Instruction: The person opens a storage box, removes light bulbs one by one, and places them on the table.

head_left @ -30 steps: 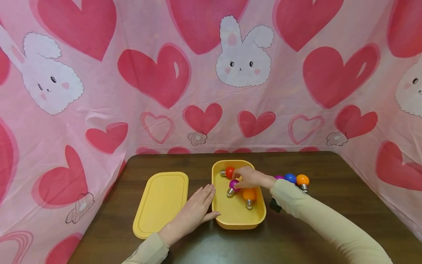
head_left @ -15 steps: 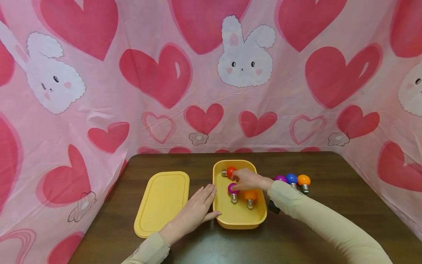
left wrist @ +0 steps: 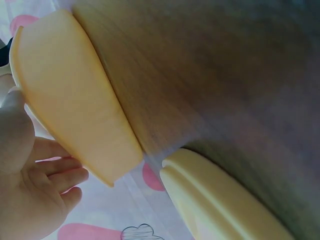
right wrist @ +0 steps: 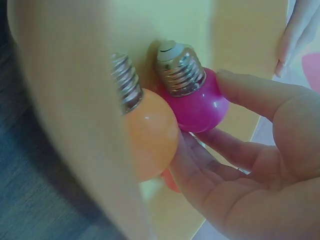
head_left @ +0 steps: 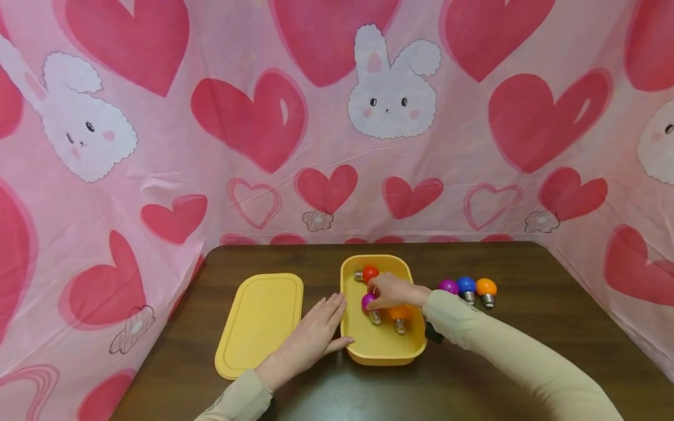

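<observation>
In the head view, a yellow plastic box [head_left: 376,346] holds a red light bulb [head_left: 371,275], a purple light bulb [head_left: 370,302] and an orange light bulb [head_left: 401,319]. Reaching inside, my right hand [head_left: 394,290] pinches the purple bulb by its round globe. In the right wrist view the thumb and fingers lie on either side of that purple globe [right wrist: 200,107], its metal screw base uncovered; the orange globe [right wrist: 152,135] sits right beside the fingers. My left hand [head_left: 310,330] rests with straight fingers against the box's left rim, the thumb on its edge.
A yellow lid [head_left: 260,324] lies flat on the dark wooden table [head_left: 316,397], left of the box. Right of the box is a row of another purple bulb [head_left: 449,286], a blue bulb [head_left: 466,285] and another orange bulb [head_left: 487,287]. A heart-patterned cloth hangs behind.
The purple bulb in the box has swung its screw base from lower left towards lower right. My right fingers have shifted and closed about its globe. The left hand stays against the box.
</observation>
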Tool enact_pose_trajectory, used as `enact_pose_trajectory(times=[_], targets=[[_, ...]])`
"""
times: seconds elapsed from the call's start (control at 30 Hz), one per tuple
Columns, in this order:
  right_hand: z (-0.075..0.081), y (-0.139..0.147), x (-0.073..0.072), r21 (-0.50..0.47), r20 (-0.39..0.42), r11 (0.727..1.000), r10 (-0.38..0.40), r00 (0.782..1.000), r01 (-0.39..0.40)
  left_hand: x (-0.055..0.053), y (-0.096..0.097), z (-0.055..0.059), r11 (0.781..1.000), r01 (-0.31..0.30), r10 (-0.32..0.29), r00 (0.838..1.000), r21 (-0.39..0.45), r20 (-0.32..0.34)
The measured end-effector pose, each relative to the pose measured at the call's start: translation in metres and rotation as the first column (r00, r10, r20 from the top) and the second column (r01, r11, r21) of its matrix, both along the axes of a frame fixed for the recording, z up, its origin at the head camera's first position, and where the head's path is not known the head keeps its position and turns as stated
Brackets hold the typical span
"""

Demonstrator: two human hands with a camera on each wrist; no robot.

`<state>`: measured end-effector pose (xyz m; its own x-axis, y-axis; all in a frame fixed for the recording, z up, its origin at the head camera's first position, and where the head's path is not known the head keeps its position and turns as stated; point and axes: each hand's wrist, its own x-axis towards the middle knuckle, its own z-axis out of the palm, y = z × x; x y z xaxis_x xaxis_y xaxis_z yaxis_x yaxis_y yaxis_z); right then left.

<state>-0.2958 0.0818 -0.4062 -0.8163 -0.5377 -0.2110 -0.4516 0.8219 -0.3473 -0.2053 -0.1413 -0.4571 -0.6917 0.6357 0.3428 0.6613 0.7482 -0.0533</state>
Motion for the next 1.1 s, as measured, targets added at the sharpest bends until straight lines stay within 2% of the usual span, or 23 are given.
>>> enact_pose_trajectory(times=[0.2, 0.47, 0.57, 0.77, 0.97, 1.1], targets=[[0.003, 0.002, 0.001, -0.015, 0.005, 1.0, 0.0, 1.0, 0.0, 0.001, 0.001, 0.001, 1.0, -0.003, 0.003, 1.0, -0.01, -0.011], [0.017, 0.012, 0.004, -0.032, 0.023, 0.999, -0.04, 0.999, 0.041, 0.0, 0.001, 0.0, 1.0, -0.003, 0.003, 0.999, -0.011, -0.036], [0.021, 0.016, 0.004, -0.042, 0.009, 0.998, -0.035, 0.999, 0.036, 0.0, 0.001, -0.001, 1.0, -0.001, 0.0, 0.999, -0.009, -0.048], [0.028, 0.027, 0.004, -0.096, -0.053, 0.995, 0.02, 0.998, -0.025, 0.001, 0.001, -0.001, 1.0, -0.006, 0.006, 0.999, -0.002, -0.044], [0.035, 0.037, 0.005, -0.127, -0.028, 0.992, -0.006, 1.0, 0.002, 0.001, 0.001, 0.0, 1.0, -0.009, 0.009, 0.999, -0.005, -0.045], [0.037, 0.045, 0.003, -0.136, -0.05, 0.991, -0.013, 0.999, 0.006, 0.001, 0.001, -0.001, 1.0, -0.007, 0.007, 0.999, -0.001, -0.033]])
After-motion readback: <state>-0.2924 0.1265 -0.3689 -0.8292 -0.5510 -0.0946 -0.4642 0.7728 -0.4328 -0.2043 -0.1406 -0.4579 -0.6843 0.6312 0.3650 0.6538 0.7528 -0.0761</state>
